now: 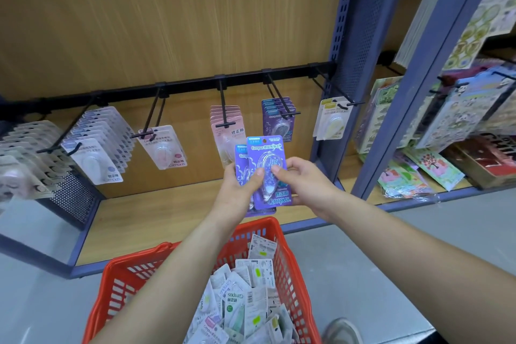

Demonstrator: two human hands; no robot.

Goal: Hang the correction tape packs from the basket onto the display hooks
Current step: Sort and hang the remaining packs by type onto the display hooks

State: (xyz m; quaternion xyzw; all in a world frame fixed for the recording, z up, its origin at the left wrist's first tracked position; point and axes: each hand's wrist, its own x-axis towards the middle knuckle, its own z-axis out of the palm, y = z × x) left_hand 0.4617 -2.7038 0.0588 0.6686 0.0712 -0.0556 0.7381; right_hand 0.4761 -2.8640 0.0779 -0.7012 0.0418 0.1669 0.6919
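Nearest us the red basket [125, 282] stands on the grey floor, heaped with correction tape packs [245, 296], mostly white and pale green card, lying at all angles. Above its far rim we hold two packs upright, one behind the other. The left grip [237, 190] is curled round the rear pack [240, 159], thumb on the one in front. The right grip [304, 184] pinches the front pack [265, 148] at its right side, thumb on the clear blister. That card is violet with a blue top strip, white swirls and "Campus" at the foot. Beyond, black display hooks [282, 103] jut from a rail [195, 84]. Hanging purple packs [276, 120] fill one hook, with pink packs [226, 120] to their left and a yellow pack [332, 120] to their right.
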